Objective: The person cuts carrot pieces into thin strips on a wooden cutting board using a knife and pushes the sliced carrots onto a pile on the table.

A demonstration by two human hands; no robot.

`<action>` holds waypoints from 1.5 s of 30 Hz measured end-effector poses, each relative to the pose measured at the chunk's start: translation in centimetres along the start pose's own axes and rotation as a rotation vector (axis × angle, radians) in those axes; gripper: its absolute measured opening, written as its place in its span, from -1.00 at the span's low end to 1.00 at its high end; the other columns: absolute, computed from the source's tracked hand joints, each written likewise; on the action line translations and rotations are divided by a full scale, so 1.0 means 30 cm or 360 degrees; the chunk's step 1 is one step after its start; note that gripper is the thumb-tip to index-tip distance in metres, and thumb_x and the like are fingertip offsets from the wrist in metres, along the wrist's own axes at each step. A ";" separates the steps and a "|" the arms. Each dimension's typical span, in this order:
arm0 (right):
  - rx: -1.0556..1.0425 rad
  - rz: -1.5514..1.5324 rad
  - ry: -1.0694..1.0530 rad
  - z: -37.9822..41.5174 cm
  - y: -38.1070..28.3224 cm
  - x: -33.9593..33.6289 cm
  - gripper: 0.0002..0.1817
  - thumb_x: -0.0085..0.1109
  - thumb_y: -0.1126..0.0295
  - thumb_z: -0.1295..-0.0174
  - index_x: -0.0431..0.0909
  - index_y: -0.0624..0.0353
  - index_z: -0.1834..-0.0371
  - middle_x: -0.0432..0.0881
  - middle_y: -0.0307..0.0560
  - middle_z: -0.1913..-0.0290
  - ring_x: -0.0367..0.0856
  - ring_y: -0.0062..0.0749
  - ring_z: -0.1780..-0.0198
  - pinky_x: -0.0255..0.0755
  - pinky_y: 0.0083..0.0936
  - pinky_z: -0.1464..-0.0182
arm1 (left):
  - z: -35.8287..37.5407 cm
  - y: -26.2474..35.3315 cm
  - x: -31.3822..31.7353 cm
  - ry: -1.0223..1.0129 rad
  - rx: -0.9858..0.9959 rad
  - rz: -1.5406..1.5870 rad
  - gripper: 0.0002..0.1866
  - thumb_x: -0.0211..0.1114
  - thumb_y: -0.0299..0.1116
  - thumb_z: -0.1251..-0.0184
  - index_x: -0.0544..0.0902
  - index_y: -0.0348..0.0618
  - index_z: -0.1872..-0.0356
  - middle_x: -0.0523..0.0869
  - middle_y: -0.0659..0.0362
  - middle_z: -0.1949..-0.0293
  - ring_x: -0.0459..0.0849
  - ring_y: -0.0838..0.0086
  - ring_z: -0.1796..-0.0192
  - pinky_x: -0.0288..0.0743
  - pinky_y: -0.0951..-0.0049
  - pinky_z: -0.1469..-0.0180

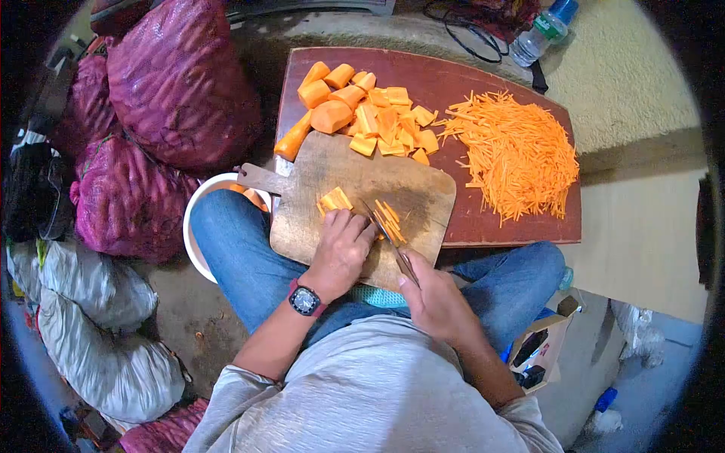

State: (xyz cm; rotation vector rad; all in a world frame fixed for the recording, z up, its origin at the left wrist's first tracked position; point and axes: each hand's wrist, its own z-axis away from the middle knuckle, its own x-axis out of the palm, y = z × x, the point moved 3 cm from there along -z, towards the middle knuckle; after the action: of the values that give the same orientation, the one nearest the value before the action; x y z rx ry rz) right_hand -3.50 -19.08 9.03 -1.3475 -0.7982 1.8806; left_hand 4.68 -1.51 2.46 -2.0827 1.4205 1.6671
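My right hand (433, 296) grips the handle of a knife (394, 243), its blade pointing away from me over the wooden cutting board (302, 219). My left hand (343, 249) has its fingers curled down on carrot slices (335, 199), just left of the blade; the fingers hide part of them. Thin carrot strips (389, 220) lie to the right of the knife. Beyond the board are carrot chunks (331, 116) and cut slabs (389, 124). A large heap of carrot shreds (521, 155) sits on the right of the red-brown tabletop (453, 75).
A white bucket (198, 245) with carrot pieces stands by my left knee. Purple mesh sacks (177, 83) and white sacks (109, 355) crowd the left side. A water bottle (538, 38) lies at the back right, and an open box (542, 347) is beside my right leg.
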 end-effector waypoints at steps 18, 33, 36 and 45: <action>-0.0041 0.0002 0.0088 0.000 -0.036 -0.017 -0.57 0.15 0.44 -0.58 0.48 0.42 -0.42 0.75 0.51 0.06 0.78 0.47 -0.02 0.63 0.07 -0.01 | -0.007 0.002 -0.003 0.0027 -0.0011 -0.0075 -0.68 0.30 -0.41 -0.23 0.79 -0.28 0.02 0.64 0.06 0.15 0.60 0.16 -0.04 0.34 0.08 -0.21; 0.0141 -0.0046 -0.0011 -0.051 -0.027 -0.002 -0.57 0.14 0.38 -0.59 0.46 0.35 -0.42 0.74 0.55 -0.02 0.72 0.54 -0.14 0.61 0.18 -0.12 | -0.003 0.003 0.000 0.0034 -0.0021 -0.0049 -0.70 0.30 -0.42 -0.24 0.80 -0.26 0.04 0.67 0.07 0.12 0.61 0.16 -0.06 0.33 0.06 -0.24; 0.0091 -0.0108 0.0037 -0.053 -0.033 -0.014 -0.61 0.15 0.40 -0.59 0.51 0.35 -0.37 0.74 0.46 0.08 0.78 0.38 -0.01 0.62 0.01 -0.03 | -0.002 -0.002 -0.005 0.0054 -0.0004 -0.0032 -0.70 0.32 -0.43 -0.21 0.80 -0.25 0.04 0.68 0.08 0.11 0.62 0.15 -0.07 0.32 0.06 -0.25; 0.0084 -0.0041 -0.0017 0.068 -0.001 -0.075 -0.61 0.19 0.37 -0.57 0.56 0.32 -0.36 0.76 0.36 0.09 0.84 0.21 0.02 0.65 -0.14 -0.01 | -0.021 -0.096 -0.068 0.0341 -0.0362 -0.0048 -0.65 0.53 -0.51 -0.10 0.80 -0.16 0.03 0.74 0.10 0.05 0.67 0.14 -0.08 0.32 0.02 -0.25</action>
State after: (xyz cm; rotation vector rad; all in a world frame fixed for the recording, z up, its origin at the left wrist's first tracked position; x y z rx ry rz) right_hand -4.92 -21.06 10.83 -1.2901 -0.7629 1.8771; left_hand 7.27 0.89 3.11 -2.4586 1.2983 1.7091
